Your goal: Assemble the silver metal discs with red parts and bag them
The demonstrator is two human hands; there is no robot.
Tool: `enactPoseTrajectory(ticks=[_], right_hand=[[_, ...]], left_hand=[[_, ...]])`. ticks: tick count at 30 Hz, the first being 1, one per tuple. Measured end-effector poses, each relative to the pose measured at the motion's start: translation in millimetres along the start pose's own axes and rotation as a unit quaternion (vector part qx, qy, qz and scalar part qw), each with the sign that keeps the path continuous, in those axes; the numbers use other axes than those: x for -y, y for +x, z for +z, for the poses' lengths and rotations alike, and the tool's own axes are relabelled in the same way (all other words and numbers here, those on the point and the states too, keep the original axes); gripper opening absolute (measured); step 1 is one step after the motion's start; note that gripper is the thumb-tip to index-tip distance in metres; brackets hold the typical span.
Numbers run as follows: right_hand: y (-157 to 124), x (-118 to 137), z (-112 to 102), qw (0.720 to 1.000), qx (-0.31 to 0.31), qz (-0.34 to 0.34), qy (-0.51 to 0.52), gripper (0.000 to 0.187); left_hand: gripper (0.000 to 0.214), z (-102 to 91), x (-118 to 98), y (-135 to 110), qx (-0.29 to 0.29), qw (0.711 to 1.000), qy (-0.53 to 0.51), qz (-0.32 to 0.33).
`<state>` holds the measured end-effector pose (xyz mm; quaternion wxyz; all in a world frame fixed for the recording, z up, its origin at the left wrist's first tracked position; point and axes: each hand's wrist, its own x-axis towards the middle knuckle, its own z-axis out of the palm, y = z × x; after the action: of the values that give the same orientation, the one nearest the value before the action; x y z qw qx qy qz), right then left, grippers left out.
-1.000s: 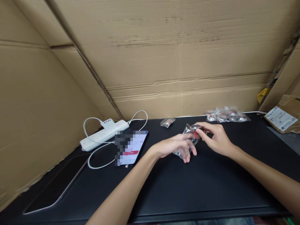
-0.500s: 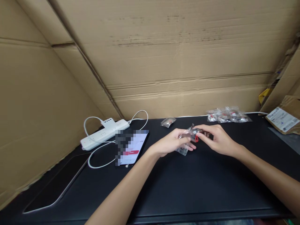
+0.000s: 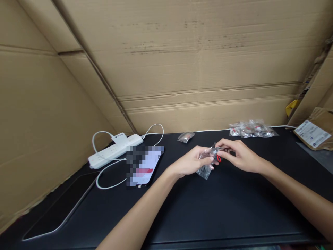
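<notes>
My left hand [image 3: 191,161] is closed on a small clear plastic bag [image 3: 204,171], whose lower part hangs below the fingers. At the bag's upper end is a shiny, roundish item [image 3: 214,151] with a red cord loop [image 3: 219,158]; its exact kind is hard to make out. My right hand [image 3: 240,155] pinches this item from the right with thumb and fingers. The item and the bag overlap, and I cannot tell how much of it lies inside. Both hands are just above the black tabletop [image 3: 208,211].
Several bagged silvery round pieces with red bits [image 3: 249,129] lie at the back right, and a single bagged piece [image 3: 186,137] at the back middle. Leftward are a phone [image 3: 149,166], a white power strip [image 3: 114,151] with cables and a dark tablet-like panel [image 3: 62,205]. A labelled brown package [image 3: 313,133] sits far right.
The bag's lower end hangs slightly lower and the red loop has turned a little. The left fingers have shifted on the bag. Both hands keep their hold.
</notes>
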<state>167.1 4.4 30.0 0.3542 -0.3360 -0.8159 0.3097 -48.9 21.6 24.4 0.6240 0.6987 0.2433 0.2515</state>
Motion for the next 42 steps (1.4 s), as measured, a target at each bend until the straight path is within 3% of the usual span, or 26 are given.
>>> enactPoseTrajectory(ticks=[3, 7, 9, 14, 22, 26, 29, 32, 36, 42], right_hand=[[0.4, -1.9, -1.1, 1.000, -0.007, 0.003, -0.026, 0.016], [1.2, -2.4, -2.2, 0.999, -0.019, 0.001, -0.050, 0.018], [1.5, -2.3, -2.1, 0.998, -0.031, 0.002, -0.048, 0.020], [1.1, -4.0, -0.9, 0.998, -0.058, 0.017, -0.016, 0.015], [3.1, -9.6, -1.2, 0.993, -0.106, 0.018, -0.052, 0.018], [3.8, -7.0, -7.1, 0.993, -0.058, 0.068, 0.073, 0.019], [3.9, -4.7, -11.8, 0.992, -0.035, 0.073, 0.093, 0.019], [3.5, -5.0, -12.1, 0.997, -0.029, 0.062, 0.036, 0.018], [2.4, -5.8, -5.2, 0.993, -0.073, 0.023, -0.089, 0.012], [2.0, -4.5, -1.5, 0.995, -0.094, 0.028, -0.036, 0.011]], left_hand=[[0.030, -1.3, 4.0, 0.7, -0.014, 0.999, 0.041, 0.012], [0.025, 1.1, 5.2, 1.0, -0.109, 0.971, 0.213, 0.031], [0.025, 4.5, 4.1, 1.1, -0.138, 0.963, 0.230, 0.033], [0.018, 13.1, 2.9, 2.4, -0.174, 0.968, 0.179, 0.035], [0.021, 17.1, 8.2, 6.9, -0.138, 0.989, 0.023, 0.049], [0.024, 17.8, 6.7, 8.0, -0.118, 0.991, -0.043, 0.049], [0.026, 17.1, 6.8, 8.2, -0.113, 0.988, -0.083, 0.058], [0.029, 16.8, 10.7, 8.7, -0.119, 0.988, -0.073, 0.063], [0.037, 17.5, 18.5, 10.6, -0.148, 0.985, -0.025, 0.085], [0.032, 16.3, 20.6, 12.6, -0.193, 0.975, 0.028, 0.104]])
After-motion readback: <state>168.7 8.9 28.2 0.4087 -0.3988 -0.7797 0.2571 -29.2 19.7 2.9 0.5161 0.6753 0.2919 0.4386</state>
